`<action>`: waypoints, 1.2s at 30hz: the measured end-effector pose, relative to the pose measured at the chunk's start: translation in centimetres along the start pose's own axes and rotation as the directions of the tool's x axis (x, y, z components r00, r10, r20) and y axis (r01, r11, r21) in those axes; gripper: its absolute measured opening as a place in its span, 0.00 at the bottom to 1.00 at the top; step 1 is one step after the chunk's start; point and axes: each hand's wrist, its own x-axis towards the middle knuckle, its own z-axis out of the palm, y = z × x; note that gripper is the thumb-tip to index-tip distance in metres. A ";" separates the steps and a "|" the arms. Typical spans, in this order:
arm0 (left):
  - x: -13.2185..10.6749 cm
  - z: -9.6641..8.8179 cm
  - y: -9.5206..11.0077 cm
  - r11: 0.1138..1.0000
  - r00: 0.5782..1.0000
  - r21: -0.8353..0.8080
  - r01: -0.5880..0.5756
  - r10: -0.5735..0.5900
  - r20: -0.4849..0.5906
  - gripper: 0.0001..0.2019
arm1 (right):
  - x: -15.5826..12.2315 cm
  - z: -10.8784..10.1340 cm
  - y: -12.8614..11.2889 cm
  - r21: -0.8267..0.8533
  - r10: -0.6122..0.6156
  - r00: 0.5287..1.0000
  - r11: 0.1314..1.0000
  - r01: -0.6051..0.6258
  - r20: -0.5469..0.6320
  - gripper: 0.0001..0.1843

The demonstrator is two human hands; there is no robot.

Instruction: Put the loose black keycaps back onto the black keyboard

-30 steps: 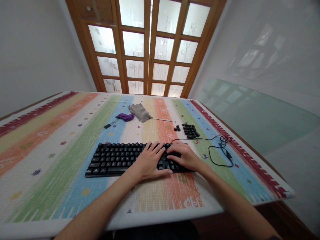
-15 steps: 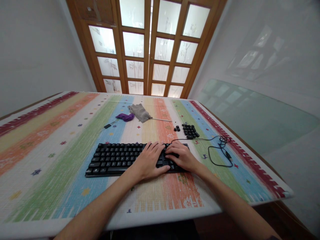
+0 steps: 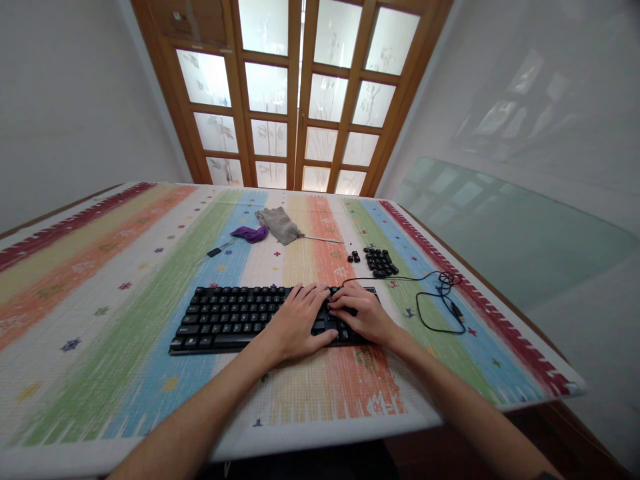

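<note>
A black keyboard (image 3: 225,319) lies on the striped tablecloth in front of me. My left hand (image 3: 297,323) rests flat across its right-hand part, fingers stretched out and thumb apart. Over the keyboard's right end is my right hand (image 3: 363,312), its fingers bent down and drawn together at the keys beside my left fingertips. What those fingers grip, if anything, is hidden. Behind the keyboard sits a cluster of loose black keycaps (image 3: 381,262), with a few more keycaps (image 3: 353,257) just left of it.
A coiled black cable (image 3: 443,293) with a USB plug lies to the right. Further back are a grey cloth (image 3: 281,225), a purple cloth (image 3: 251,233), a thin rod (image 3: 323,240) and a small black-handled tool (image 3: 215,252). The table's front edge runs under my forearms.
Both hands stay at nearly the same place on the keyboard. The fingers of my right hand shift very slightly to the left; the other things have not moved.
</note>
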 end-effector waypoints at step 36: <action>0.1 -0.2 0.2 0.980 0.991 0.149 -0.130 0.127 0.030 0.25 | -0.4 0.2 0.1 -0.103 -0.088 0.996 0.991 0.085 -0.022 0.11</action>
